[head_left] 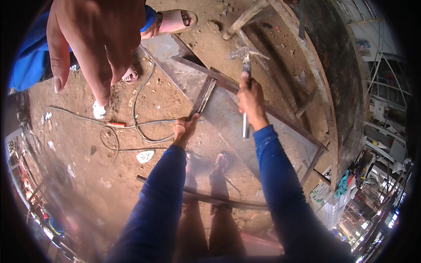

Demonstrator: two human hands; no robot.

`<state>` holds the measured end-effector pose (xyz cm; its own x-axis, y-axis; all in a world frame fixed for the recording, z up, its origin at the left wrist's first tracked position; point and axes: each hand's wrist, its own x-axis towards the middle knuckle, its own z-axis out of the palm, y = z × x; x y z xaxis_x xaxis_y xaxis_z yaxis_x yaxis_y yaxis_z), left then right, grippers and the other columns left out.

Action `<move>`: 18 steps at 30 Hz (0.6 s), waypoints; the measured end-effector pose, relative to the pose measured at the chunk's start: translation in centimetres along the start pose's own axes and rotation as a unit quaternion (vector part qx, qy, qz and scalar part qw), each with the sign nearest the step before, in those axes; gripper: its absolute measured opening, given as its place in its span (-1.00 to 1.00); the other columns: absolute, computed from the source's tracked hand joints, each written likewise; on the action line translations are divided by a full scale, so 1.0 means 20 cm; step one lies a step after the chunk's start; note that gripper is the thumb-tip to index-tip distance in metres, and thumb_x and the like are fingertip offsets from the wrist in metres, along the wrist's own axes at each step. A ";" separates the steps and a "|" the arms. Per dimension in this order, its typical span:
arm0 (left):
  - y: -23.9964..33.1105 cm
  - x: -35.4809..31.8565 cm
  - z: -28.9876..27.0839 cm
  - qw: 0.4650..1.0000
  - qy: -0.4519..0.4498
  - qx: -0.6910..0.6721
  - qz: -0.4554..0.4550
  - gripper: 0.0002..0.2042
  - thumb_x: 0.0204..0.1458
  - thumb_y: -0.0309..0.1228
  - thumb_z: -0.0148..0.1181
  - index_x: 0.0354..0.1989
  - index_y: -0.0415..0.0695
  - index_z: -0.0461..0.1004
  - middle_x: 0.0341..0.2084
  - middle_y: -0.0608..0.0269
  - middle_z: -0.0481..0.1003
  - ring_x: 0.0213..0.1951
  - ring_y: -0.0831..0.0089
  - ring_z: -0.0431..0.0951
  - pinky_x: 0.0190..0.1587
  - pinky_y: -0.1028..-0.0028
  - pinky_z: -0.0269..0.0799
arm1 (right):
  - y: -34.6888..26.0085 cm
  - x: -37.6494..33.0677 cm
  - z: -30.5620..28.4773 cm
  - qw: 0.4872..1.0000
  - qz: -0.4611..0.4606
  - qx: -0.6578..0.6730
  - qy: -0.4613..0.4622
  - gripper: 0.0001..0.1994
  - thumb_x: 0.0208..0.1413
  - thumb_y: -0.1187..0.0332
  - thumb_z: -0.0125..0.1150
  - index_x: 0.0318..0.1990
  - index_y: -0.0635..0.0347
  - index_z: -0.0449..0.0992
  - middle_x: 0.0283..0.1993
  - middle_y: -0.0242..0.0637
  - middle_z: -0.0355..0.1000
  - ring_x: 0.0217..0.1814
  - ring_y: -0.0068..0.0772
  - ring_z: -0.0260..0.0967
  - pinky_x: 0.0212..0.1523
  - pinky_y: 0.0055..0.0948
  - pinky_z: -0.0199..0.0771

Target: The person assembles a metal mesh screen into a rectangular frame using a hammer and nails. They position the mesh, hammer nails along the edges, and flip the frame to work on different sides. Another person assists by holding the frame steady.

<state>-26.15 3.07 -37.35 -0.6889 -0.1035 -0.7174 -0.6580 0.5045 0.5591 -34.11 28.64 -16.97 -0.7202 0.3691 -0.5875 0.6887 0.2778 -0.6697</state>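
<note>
The right hand [253, 100] curls its fingers around a claw hammer [247, 56]. The left hand [185, 129] grips a metal bar [203, 97]

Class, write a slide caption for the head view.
Right hand gripping a hammer, left hand holding a bar, another person's hand close to the camera.

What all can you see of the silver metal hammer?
The silver, metallic-looking hammer has a worn head tapering rightward and a straight handle. The right hand grips it mid-handle, head pointing away from the body, shiny butt exposed. It overlaps a rusty brown metal frame in view; other contact is unclear.
</note>
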 end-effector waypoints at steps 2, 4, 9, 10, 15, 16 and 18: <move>0.13 -0.07 0.03 1.000 -0.031 -0.001 -0.001 -0.26 0.07 0.32 0.49 -0.11 -0.28 0.78 -0.26 -0.08 0.77 -0.11 0.05 0.79 0.04 0.17 0.64 | 0.20 -0.01 0.09 0.994 -0.005 -0.112 0.003 -0.34 0.64 -0.24 -0.22 -0.18 0.24 0.48 -0.45 -0.18 0.55 -0.59 -0.29 0.51 -0.64 -0.22 0.52; 0.14 -0.08 0.01 0.999 -0.030 0.010 -0.006 -0.26 0.08 0.33 0.48 -0.12 -0.28 0.78 -0.29 -0.07 0.76 -0.13 0.04 0.79 0.03 0.17 0.63 | 0.30 -0.02 0.15 0.965 -0.052 -0.248 -0.073 -0.38 0.67 -0.14 -0.24 -0.16 0.30 0.45 -0.43 -0.07 0.57 -0.52 -0.08 0.58 -0.53 -0.07 0.59; 0.04 -0.02 -0.01 0.999 -0.002 0.035 -0.022 -0.24 0.09 0.36 0.46 -0.14 -0.28 0.78 -0.34 -0.06 0.75 -0.18 0.05 0.77 0.00 0.15 0.61 | 0.16 -0.12 0.12 0.977 -0.147 -0.150 0.023 -0.54 0.67 0.01 -0.09 -0.13 0.28 0.39 -0.52 -0.12 0.44 -0.57 -0.01 0.52 -0.48 -0.03 0.56; 0.04 -0.03 -0.02 0.999 -0.010 0.032 -0.024 -0.23 0.08 0.37 0.46 -0.13 -0.29 0.78 -0.32 -0.09 0.75 -0.16 0.04 0.78 0.02 0.14 0.62 | 0.13 -0.17 0.11 0.973 -0.178 -0.125 0.072 -0.57 0.66 0.03 -0.06 -0.13 0.27 0.38 -0.54 -0.15 0.41 -0.59 0.00 0.49 -0.50 -0.03 0.54; 0.14 -0.08 -0.01 0.998 -0.036 0.044 -0.034 -0.21 0.07 0.39 0.45 -0.11 -0.29 0.79 -0.24 -0.20 0.76 -0.05 -0.02 0.78 0.09 0.10 0.63 | 0.50 -0.19 0.37 0.942 -0.263 -0.075 0.194 -0.63 0.63 0.07 0.02 -0.06 0.28 0.34 -0.48 0.10 0.56 -0.47 0.26 0.64 -0.46 0.08 0.59; 0.12 -0.08 0.00 0.998 -0.027 0.051 -0.033 -0.21 0.07 0.39 0.45 -0.12 -0.29 0.79 -0.24 -0.20 0.76 -0.06 -0.03 0.78 0.09 0.09 0.63 | 0.57 -0.14 0.41 0.974 -0.078 -0.209 0.035 -0.61 0.61 0.06 0.04 -0.04 0.29 0.34 -0.41 0.33 0.59 -0.35 0.40 0.67 -0.39 0.17 0.65; 0.07 -0.02 0.00 0.998 -0.002 0.061 -0.020 -0.22 0.08 0.38 0.45 -0.12 -0.30 0.79 -0.24 -0.20 0.76 -0.07 -0.03 0.78 0.08 0.08 0.63 | 0.64 -0.12 0.50 0.954 -0.144 -0.248 0.084 -0.59 0.60 0.04 0.06 -0.06 0.32 0.34 -0.41 0.37 0.57 -0.33 0.51 0.63 -0.40 0.23 0.63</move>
<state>-26.80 3.91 -36.23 -0.6621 -0.1220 -0.7394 -0.6421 0.6011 0.4758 -24.37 22.51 -28.65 -0.8908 0.3393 -0.3024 0.4490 0.7600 -0.4699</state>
